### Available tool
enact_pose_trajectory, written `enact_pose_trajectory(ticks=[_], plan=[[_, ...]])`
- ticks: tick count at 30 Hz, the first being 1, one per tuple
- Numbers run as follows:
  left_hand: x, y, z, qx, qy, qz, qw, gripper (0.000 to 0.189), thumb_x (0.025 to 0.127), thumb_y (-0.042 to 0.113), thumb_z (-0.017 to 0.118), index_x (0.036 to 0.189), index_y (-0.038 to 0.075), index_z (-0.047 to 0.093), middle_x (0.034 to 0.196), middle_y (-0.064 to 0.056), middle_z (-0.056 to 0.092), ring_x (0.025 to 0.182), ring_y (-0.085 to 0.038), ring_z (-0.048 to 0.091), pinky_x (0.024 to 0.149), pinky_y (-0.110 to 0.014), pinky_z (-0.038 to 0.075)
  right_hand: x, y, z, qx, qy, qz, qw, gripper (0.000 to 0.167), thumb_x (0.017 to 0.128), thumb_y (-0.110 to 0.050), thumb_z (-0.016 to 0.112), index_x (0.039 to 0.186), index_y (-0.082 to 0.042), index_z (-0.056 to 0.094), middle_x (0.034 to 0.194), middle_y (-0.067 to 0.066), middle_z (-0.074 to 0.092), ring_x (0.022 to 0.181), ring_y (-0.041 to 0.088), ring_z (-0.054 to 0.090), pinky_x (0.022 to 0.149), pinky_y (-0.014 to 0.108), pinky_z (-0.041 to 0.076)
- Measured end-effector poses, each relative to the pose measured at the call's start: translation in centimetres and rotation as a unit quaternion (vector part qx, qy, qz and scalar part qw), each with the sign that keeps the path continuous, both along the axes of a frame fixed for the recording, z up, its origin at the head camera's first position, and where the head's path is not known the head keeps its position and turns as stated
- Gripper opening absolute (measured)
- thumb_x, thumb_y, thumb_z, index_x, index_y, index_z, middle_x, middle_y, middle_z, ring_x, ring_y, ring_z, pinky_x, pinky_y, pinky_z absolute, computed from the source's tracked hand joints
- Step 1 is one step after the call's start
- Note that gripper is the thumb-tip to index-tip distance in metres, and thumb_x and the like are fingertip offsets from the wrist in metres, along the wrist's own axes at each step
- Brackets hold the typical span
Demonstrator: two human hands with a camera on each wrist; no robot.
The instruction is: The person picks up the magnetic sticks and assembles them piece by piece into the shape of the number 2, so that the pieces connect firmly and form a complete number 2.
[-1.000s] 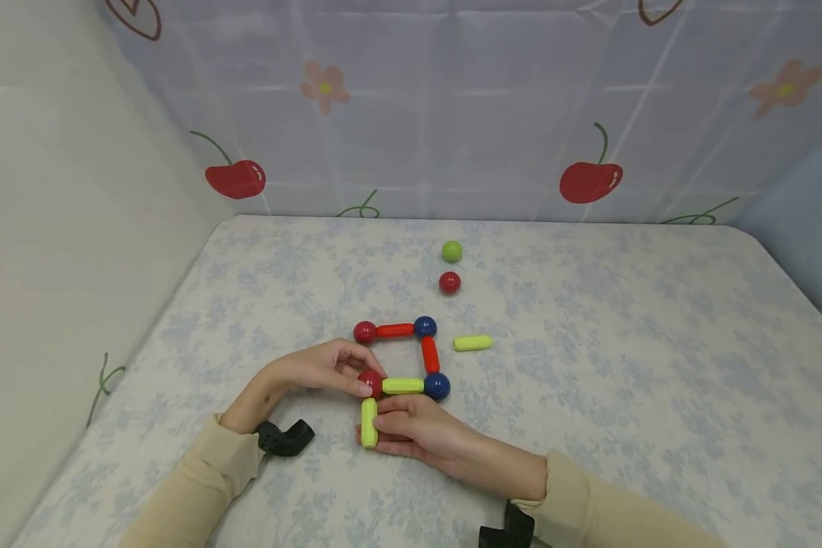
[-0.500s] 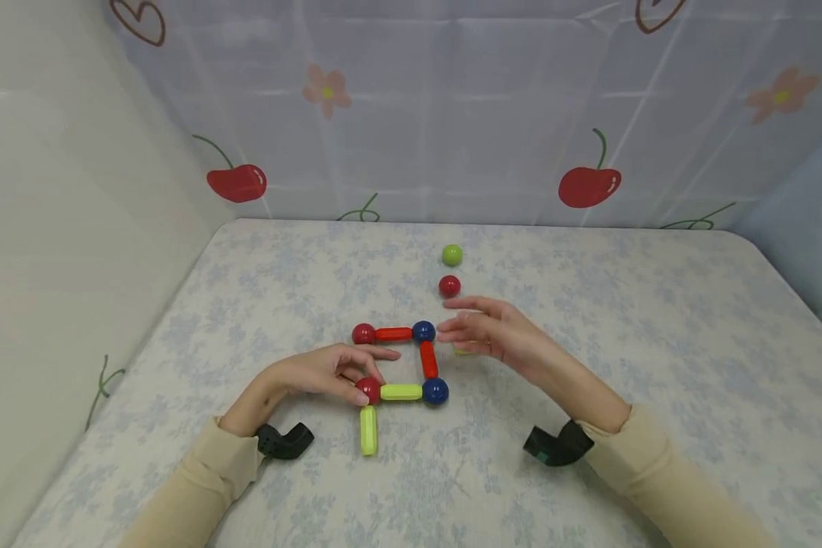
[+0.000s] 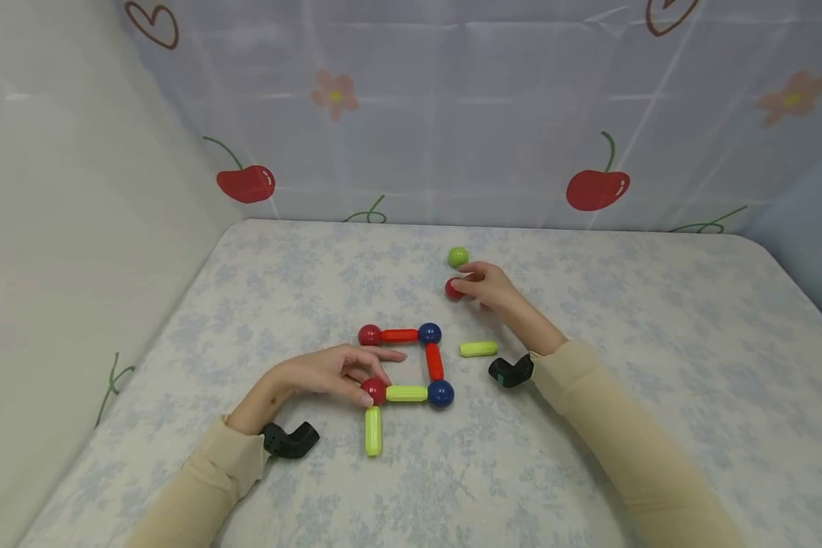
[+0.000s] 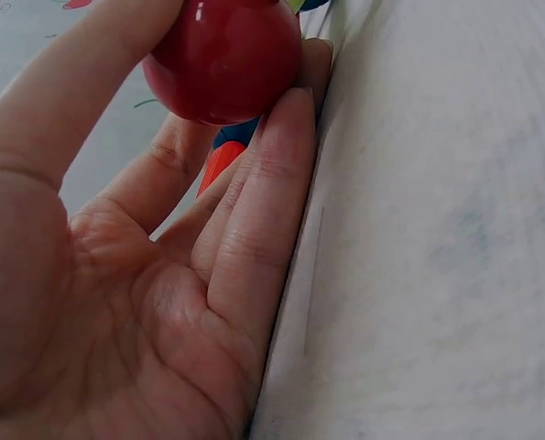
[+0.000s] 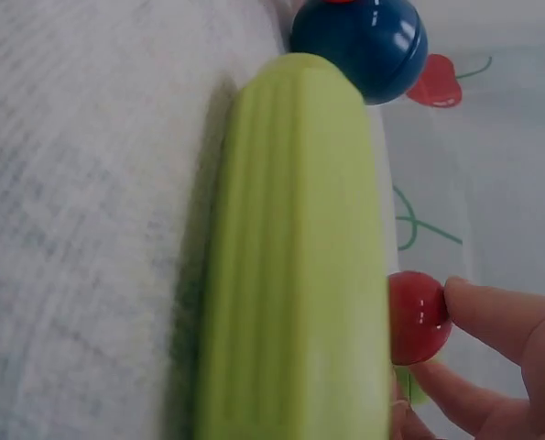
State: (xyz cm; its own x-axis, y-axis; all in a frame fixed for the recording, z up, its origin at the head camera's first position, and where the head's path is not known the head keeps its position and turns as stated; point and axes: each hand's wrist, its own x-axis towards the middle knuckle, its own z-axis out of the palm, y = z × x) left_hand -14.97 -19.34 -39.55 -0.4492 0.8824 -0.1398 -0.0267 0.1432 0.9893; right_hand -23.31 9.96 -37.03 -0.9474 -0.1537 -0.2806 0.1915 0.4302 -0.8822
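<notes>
Thumb and fingers of the right hand (image 3: 486, 288) pinch the loose red ball (image 3: 450, 292), hiding part of it, just in front of a green ball (image 3: 458, 256) mostly covered in the right wrist view. The left hand (image 3: 325, 373) holds the corner red ball (image 3: 375, 390) touching two yellow-green sticks (image 3: 407, 393), that ball's top cut off in the left wrist view.

The right hand (image 3: 489, 288), a second ago on the lower yellow-green rod (image 3: 373, 432) at lower centre, now pinches the loose red ball (image 3: 451, 290) near the frame's centre. The second yellow-green rod (image 3: 478, 348), just right of centre, partly covered half a second ago, shows fully. One left-hand finger (image 3: 392, 355), curled a second ago, now extends rightward.
</notes>
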Motion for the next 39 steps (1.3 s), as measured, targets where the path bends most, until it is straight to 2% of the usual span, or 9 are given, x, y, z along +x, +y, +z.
enact_pose_trajectory(ticks=[7, 12, 20, 25, 29, 32, 34, 36, 39], plan=[[-0.3, 0.1, -0.2, 0.007, 0.007, -0.007, 0.9999, 0.028, 0.087, 0.007, 0.067, 0.11, -0.007, 0.06, 0.149, -0.016, 0.025, 0.109, -0.034, 0.056, 0.09, -0.04, 0.045, 0.0, -0.5, -0.8, 0.08, 0.067, 0.032, 0.9941, 0.041, 0.089, -0.021, 0.067, 0.122, 0.001, 0.057, 0.115, 0.016, 0.057, 0.102, 0.027, 0.052, 0.084, 0.035, 0.044], [-0.3, 0.1, -0.4, 0.006, 0.01, -0.006, 0.9999, 0.029, 0.086, 0.007, 0.068, 0.111, -0.007, 0.06, 0.149, -0.016, 0.026, 0.11, -0.033, 0.056, 0.09, -0.04, 0.044, 0.8, -0.4, -0.8, 0.097, 0.082, 0.041, 0.9911, 0.038, 0.089, -0.023, 0.066, 0.118, 0.001, 0.061, 0.109, 0.014, 0.058, 0.099, 0.027, 0.052, 0.08, 0.035, 0.044], [-0.1, 0.0, -0.2, 0.0, 0.005, 0.007, 1.0, 0.032, 0.086, 0.009, 0.069, 0.112, -0.006, 0.06, 0.148, -0.015, 0.028, 0.111, -0.032, 0.055, 0.091, -0.04, 0.043, 3.8, 0.6, 1.1, 0.022, 0.039, 0.043, 0.998, 0.043, 0.09, -0.023, 0.064, 0.126, 0.0, 0.055, 0.112, 0.014, 0.057, 0.096, 0.028, 0.05, 0.074, 0.035, 0.046], [-0.1, 0.0, -0.1, -0.001, 0.004, 0.017, 0.9998, 0.032, 0.086, 0.009, 0.069, 0.113, -0.005, 0.061, 0.147, -0.015, 0.03, 0.112, -0.031, 0.055, 0.092, -0.039, 0.043, 5.9, 1.0, 1.6, -0.039, 0.012, 0.054, 0.9977, 0.046, 0.092, -0.023, 0.062, 0.13, 0.0, 0.049, 0.114, 0.016, 0.056, 0.1, 0.031, 0.054, 0.086, 0.038, 0.045], [0.0, -0.1, -0.1, -0.003, 0.013, 0.03, 0.9995, 0.031, 0.087, 0.009, 0.068, 0.113, -0.005, 0.061, 0.145, -0.015, 0.033, 0.114, -0.029, 0.053, 0.092, -0.039, 0.043, 8.2, 0.4, 1.8, -0.105, -0.008, 0.069, 0.992, 0.046, 0.092, -0.024, 0.063, 0.129, 0.0, 0.049, 0.115, 0.015, 0.057, 0.105, 0.031, 0.055, 0.093, 0.04, 0.042], [0.0, -0.1, -0.2, -0.006, 0.019, 0.041, 0.999, 0.029, 0.088, 0.009, 0.067, 0.114, -0.004, 0.061, 0.144, -0.014, 0.035, 0.115, -0.028, 0.052, 0.093, -0.039, 0.042, 10.7, -0.4, 2.0, -0.144, -0.021, 0.114, 0.9828, 0.045, 0.091, -0.025, 0.063, 0.126, 0.001, 0.05, 0.114, 0.013, 0.06, 0.105, 0.028, 0.057, 0.092, 0.041, 0.042], [0.0, 0.0, -0.2, -0.01, 0.022, 0.046, 0.9987, 0.029, 0.088, 0.009, 0.066, 0.114, -0.003, 0.062, 0.144, -0.013, 0.036, 0.116, -0.027, 0.052, 0.094, -0.038, 0.041, 12.4, -0.9, 1.8, -0.175, -0.049, 0.156, 0.9708, 0.045, 0.091, -0.024, 0.063, 0.125, 0.002, 0.05, 0.112, 0.013, 0.062, 0.102, 0.025, 0.058, 0.091, 0.039, 0.044], [-0.1, 0.0, -0.1, -0.013, 0.025, 0.048, 0.9984, 0.029, 0.088, 0.009, 0.066, 0.114, -0.002, 0.062, 0.143, -0.013, 0.037, 0.116, -0.026, 0.052, 0.094, -0.039, 0.041, 13.9, -1.5, 1.3, -0.217, -0.104, 0.196, 0.9505, 0.043, 0.092, -0.022, 0.062, 0.124, 0.004, 0.05, 0.111, 0.013, 0.063, 0.101, 0.023, 0.06, 0.089, 0.037, 0.045], [-0.1, 0.1, -0.1, -0.022, 0.029, 0.052, 0.998, 0.029, 0.088, 0.01, 0.067, 0.113, -0.001, 0.063, 0.143, -0.011, 0.039, 0.116, -0.025, 0.052, 0.095, -0.038, 0.04, 15.8, -2.4, 0.3, -0.273, -0.193, 0.239, 0.9116, 0.039, 0.094, -0.016, 0.059, 0.123, 0.008, 0.05, 0.11, 0.016, 0.063, 0.1, 0.024, 0.061, 0.088, 0.036, 0.046]])
